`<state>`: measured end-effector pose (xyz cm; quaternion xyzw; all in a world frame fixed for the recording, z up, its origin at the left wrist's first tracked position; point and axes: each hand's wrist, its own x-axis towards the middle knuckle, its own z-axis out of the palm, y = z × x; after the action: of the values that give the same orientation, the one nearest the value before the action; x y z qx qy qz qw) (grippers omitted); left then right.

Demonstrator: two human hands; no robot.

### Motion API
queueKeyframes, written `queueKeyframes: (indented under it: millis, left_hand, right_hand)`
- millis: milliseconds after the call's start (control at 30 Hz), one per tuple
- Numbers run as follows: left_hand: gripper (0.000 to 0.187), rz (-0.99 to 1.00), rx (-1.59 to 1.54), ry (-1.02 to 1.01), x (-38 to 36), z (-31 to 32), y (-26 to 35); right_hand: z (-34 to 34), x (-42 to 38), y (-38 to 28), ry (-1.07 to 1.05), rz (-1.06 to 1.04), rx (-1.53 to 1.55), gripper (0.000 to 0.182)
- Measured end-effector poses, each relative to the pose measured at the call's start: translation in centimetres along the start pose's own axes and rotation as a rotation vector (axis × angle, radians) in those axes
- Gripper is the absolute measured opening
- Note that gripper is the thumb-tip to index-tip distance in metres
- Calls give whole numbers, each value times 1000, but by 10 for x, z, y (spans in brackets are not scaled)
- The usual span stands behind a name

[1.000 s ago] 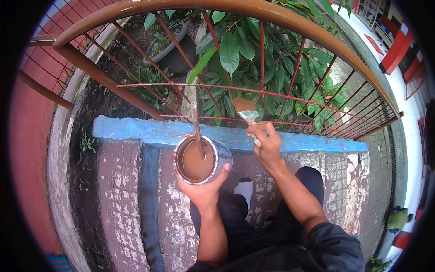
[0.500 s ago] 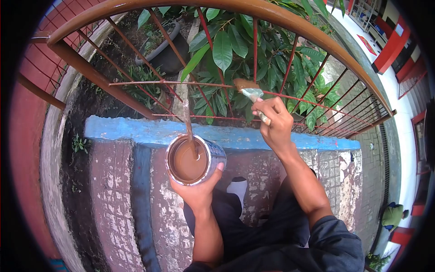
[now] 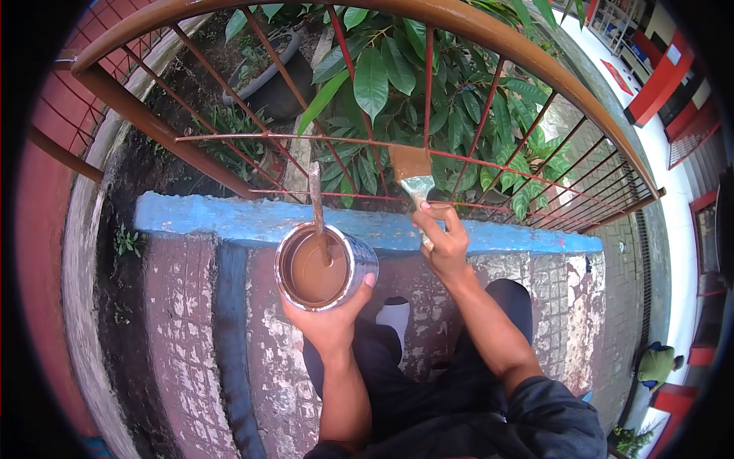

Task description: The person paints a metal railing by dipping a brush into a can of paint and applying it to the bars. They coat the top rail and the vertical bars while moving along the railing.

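My left hand (image 3: 330, 320) is wrapped round a paint can (image 3: 362, 268) with brown paint (image 3: 310, 279) inside. A paint-coated stick (image 3: 316, 195) stands tilted in the can, its upper end above the rim. In my right hand (image 3: 443, 243) is a paintbrush (image 3: 417, 185), gripped by its pale, paint-stained handle. Its bristles, loaded with brown paint, point up and overlap the thin horizontal bar (image 3: 489, 161) of the metal railing (image 3: 229, 9). The railing's upright bars are partly reddish, partly brown.
A blue-painted ledge (image 3: 183, 216) runs below the railing, above worn tiled steps (image 3: 183, 306). Behind the bars are a leafy plant (image 3: 371, 80) and a grey pot (image 3: 279, 84). A person in a green top (image 3: 656, 366) is at the far right.
My right hand has moved left and down, and the brush has turned so its bristles point up at the bars. The left hand still holds the can.
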<state>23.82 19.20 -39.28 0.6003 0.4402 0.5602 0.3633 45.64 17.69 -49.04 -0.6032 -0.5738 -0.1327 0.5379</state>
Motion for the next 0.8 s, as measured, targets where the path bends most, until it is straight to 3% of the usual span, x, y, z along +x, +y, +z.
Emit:
queueKeyframes:
  millis: [100, 233, 467, 567, 667, 800]
  left_hand:
    - [95, -5, -10, -8, 2, 2, 1]
    - [95, 21, -8, -3, 2, 2, 1]
    - [94, 19, -31, -10, 1, 4, 2]
    - [93, 19, -14, -15, 1, 3, 1]
    - [92, 16, -4, -8, 2, 3, 0]
    - [92, 0, -20, -16, 3, 6, 0]
  right_hand:
    - [-1, -4, 0, -10, 102, 87, 42]
    - [-4, 7, 8, -29, 110, 76, 37]
    - [-30, 62, 18, 23, 54, 126, 44]
    - [-37, 60, 13, 198, -61, -7, 48]
    - [-30, 51, 18, 224, -148, 21, 50]
    - [0, 25, 36, 104, -292, -10, 45]
